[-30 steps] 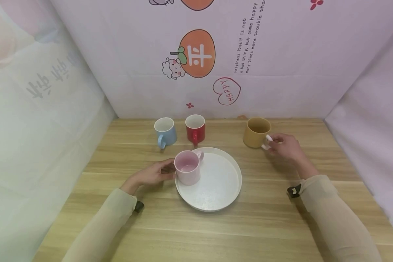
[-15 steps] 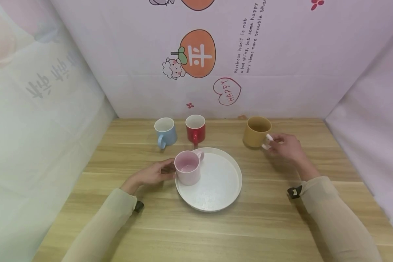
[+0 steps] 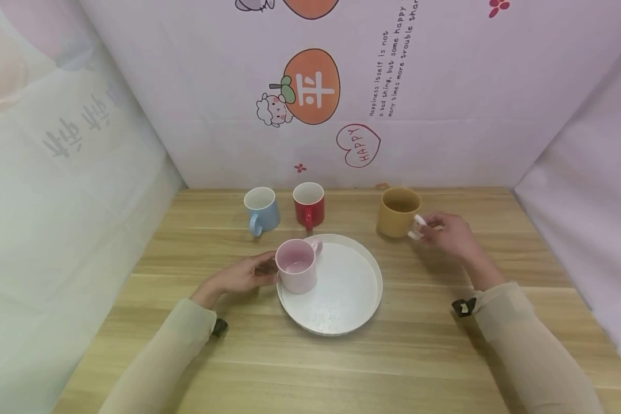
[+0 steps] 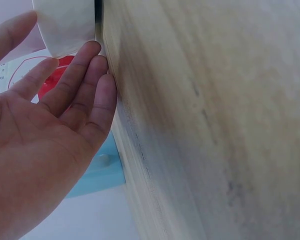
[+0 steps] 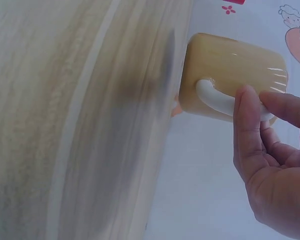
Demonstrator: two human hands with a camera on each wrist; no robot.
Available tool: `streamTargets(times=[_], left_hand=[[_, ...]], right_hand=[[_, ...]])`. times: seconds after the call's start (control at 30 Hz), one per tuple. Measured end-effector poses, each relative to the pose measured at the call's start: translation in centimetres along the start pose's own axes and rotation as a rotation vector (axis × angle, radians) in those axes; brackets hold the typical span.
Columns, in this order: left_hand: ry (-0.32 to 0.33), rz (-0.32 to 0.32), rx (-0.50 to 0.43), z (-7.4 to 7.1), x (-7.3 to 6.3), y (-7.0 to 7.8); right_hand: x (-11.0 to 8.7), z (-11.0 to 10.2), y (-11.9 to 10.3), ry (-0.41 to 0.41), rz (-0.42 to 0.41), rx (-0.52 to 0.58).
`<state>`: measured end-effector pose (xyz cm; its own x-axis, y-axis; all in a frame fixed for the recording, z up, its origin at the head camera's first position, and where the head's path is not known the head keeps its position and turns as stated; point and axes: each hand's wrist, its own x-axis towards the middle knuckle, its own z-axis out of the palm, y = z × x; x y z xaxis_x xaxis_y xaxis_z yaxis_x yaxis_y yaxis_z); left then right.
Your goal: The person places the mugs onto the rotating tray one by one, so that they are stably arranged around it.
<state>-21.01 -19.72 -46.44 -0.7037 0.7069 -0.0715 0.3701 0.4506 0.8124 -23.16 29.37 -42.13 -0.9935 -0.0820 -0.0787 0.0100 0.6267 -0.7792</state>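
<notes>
By its white handle, a mustard-yellow mug (image 3: 393,221) is pinched between the thumb and fingers of my right hand (image 3: 450,233). The right wrist view shows the mug (image 5: 230,65) upright relative to the wooden table, its base close over the surface. On the left side of a round white tray (image 3: 341,287) stands a pink mug (image 3: 299,276), its handle turned to the back right. My left hand (image 3: 243,273) lies beside that mug, fingertips right at the tray's rim. Seen from the left wrist, its fingers (image 4: 72,82) are loosely extended, curled round nothing.
Behind the tray stand a light blue mug (image 3: 264,210) and a red mug (image 3: 310,207), handles toward me. A printed white cloth (image 3: 434,149) hangs along the table's back edge, and plain cloth walls flank both sides. Wooden tabletop (image 3: 310,374) stretches in front of the tray.
The yellow mug and my right hand have shifted slightly left and toward me over the last half second. My left hand, the pink mug and the tray stay put.
</notes>
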Motion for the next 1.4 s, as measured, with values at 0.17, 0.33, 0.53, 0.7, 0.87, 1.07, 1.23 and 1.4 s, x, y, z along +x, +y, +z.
streamTargets(times=[0.17,0.33,0.53,0.7,0.87,1.07,1.23,1.4], left_hand=[[-0.002,0.001,-0.007,0.0,0.0,0.1],[-0.002,0.0,-0.004,0.0,0.0,0.2],[0.0,-0.008,-0.004,0.0,0.0,0.3],[-0.004,-0.005,-0.017,0.0,0.0,0.3],[-0.007,0.005,-0.026,-0.1,0.0,0.3],[-0.009,0.004,-0.026,-0.1,0.0,0.3],[-0.006,0.011,-0.02,-0.1,0.0,0.3],[-0.005,0.014,-0.011,-0.1,0.0,0.3]], right_hand=[[-0.3,0.1,-0.4,-0.01,-0.014,0.015],[-0.7,0.2,-1.1,-0.026,-0.016,0.018],[-1.2,0.5,-1.7,-0.038,-0.015,0.014],[-1.6,0.7,-2.1,-0.053,-0.012,0.019],[-1.9,0.8,-2.6,-0.048,-0.037,0.021],[-2.4,1.0,-3.2,-0.051,-0.056,0.017],[-2.6,1.2,-3.6,-0.058,-0.068,0.024],[-2.8,1.4,-3.9,-0.07,-0.081,0.031]])
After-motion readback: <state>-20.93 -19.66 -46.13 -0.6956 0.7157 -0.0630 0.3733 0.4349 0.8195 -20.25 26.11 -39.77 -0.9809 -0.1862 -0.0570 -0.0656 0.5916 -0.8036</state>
